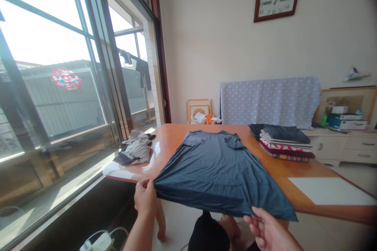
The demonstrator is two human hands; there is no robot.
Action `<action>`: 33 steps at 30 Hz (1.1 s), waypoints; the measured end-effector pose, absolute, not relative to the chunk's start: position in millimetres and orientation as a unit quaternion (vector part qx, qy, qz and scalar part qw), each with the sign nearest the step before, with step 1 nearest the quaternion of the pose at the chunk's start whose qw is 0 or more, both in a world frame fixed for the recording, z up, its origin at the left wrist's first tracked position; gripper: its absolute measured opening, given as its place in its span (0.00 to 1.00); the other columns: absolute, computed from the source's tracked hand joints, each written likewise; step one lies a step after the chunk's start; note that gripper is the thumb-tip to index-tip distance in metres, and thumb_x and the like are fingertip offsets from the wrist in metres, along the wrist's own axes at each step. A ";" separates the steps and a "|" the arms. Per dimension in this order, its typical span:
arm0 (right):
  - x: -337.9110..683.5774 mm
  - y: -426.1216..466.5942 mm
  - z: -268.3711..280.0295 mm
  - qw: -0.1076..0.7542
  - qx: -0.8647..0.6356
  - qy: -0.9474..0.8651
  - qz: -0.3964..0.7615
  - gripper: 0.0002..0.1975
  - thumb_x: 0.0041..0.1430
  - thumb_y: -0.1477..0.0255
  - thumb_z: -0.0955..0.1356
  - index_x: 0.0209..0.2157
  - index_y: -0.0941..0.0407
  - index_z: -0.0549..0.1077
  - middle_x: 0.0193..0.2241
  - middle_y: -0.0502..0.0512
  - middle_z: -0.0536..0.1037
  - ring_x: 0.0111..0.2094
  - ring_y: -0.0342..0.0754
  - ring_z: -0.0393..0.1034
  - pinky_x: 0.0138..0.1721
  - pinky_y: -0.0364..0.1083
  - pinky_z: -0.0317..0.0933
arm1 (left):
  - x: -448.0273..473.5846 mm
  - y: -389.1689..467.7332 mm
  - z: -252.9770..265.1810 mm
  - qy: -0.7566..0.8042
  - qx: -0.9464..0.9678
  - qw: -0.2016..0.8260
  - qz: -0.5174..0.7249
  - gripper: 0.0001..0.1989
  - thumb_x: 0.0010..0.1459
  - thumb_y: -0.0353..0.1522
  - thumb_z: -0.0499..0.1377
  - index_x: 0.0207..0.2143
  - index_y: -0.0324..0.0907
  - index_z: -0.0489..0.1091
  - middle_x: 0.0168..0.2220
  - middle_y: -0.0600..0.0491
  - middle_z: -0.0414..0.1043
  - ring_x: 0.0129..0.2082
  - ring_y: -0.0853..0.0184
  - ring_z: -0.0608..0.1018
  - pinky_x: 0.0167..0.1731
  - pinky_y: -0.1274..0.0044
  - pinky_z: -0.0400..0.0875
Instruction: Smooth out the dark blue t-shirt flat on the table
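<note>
A dark blue-grey T-shirt (218,164) lies spread on the wooden table, its neck and sleeves at the far side and its hem hanging over the near edge. My left hand (145,197) is closed in a pinch on the hem's left corner, pulling the cloth taut there. Toward the right end of the hem, my right hand (262,225) pinches the edge between thumb and fingers. The right corner of the hem extends free beyond that hand. Wrinkles run across the shirt's body, and the sleeves look partly folded or bunched.
On the table (167,137), a crumpled clothes pile (137,148) lies left and a folded clothes stack (285,143) right. A white sheet (330,190) is near the right edge. Windows stand left; a power strip (100,242) is below. A white cabinet (353,147) is behind.
</note>
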State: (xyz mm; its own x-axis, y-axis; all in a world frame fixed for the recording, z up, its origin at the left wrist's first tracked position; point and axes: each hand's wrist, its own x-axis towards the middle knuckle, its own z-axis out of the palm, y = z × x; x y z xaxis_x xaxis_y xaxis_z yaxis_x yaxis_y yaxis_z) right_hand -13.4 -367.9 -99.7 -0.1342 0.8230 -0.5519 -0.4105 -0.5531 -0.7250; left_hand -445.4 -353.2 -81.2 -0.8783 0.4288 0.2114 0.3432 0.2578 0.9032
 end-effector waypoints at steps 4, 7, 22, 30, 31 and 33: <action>-28.2 -390.7 -75.5 0.323 -0.523 -0.277 0.738 0.25 0.60 0.49 0.69 0.31 0.59 0.73 0.27 0.61 0.82 0.23 0.40 0.73 0.20 0.35 0.58 | -441.7 -349.9 -67.6 0.822 0.274 0.003 0.498 0.14 0.59 0.42 0.56 0.40 0.47 0.74 0.42 0.46 0.78 0.46 0.49 0.77 0.48 0.58 0.65; -34.1 -392.5 -57.9 0.296 -0.485 -0.369 0.735 0.26 0.60 0.48 0.68 0.30 0.60 0.74 0.26 0.59 0.81 0.23 0.40 0.72 0.21 0.35 0.57 | -434.6 -336.7 -48.5 0.845 0.343 -0.042 0.408 0.16 0.63 0.43 0.51 0.43 0.49 0.75 0.48 0.46 0.77 0.51 0.49 0.75 0.49 0.59 0.65; -31.1 -267.2 -45.2 0.423 -0.533 -0.653 0.333 0.24 0.60 0.47 0.64 0.30 0.54 0.75 0.25 0.50 0.75 0.31 0.49 0.69 0.32 0.44 0.60 | -440.9 -236.5 -9.4 0.829 0.526 -0.019 0.187 0.16 0.62 0.41 0.52 0.38 0.49 0.79 0.47 0.46 0.79 0.54 0.50 0.74 0.53 0.60 0.61; -46.5 -239.6 -62.2 0.413 -0.504 -0.714 0.256 0.20 0.65 0.53 0.62 0.33 0.53 0.76 0.32 0.53 0.79 0.38 0.51 0.72 0.42 0.46 0.63 | -455.8 -206.0 -12.5 0.841 0.517 0.006 0.160 0.13 0.58 0.37 0.53 0.36 0.48 0.77 0.48 0.45 0.79 0.54 0.49 0.75 0.53 0.56 0.62; -46.3 -236.7 -63.2 0.410 -0.503 -0.719 0.247 0.20 0.65 0.54 0.62 0.34 0.53 0.76 0.34 0.53 0.79 0.39 0.52 0.72 0.43 0.47 0.64 | -460.0 -203.7 -13.3 0.848 0.506 0.010 0.160 0.13 0.58 0.37 0.53 0.36 0.47 0.77 0.49 0.44 0.79 0.53 0.48 0.76 0.52 0.55 0.63; -44.4 -231.3 -64.9 0.403 -0.507 -0.726 0.230 0.19 0.65 0.55 0.62 0.34 0.53 0.77 0.34 0.54 0.80 0.40 0.52 0.73 0.44 0.47 0.64 | -468.9 -200.0 -14.7 0.858 0.488 0.017 0.158 0.13 0.58 0.37 0.52 0.37 0.47 0.77 0.50 0.43 0.78 0.53 0.46 0.76 0.50 0.53 0.64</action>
State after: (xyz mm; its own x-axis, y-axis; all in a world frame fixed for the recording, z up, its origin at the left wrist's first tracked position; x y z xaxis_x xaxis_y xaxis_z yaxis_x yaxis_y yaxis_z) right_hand -44.4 -231.3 -64.9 -0.1611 0.9215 0.3534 0.5508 0.3811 -0.7425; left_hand -468.9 -200.0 -14.7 -0.5231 0.8430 0.1255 0.8322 0.4735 0.2886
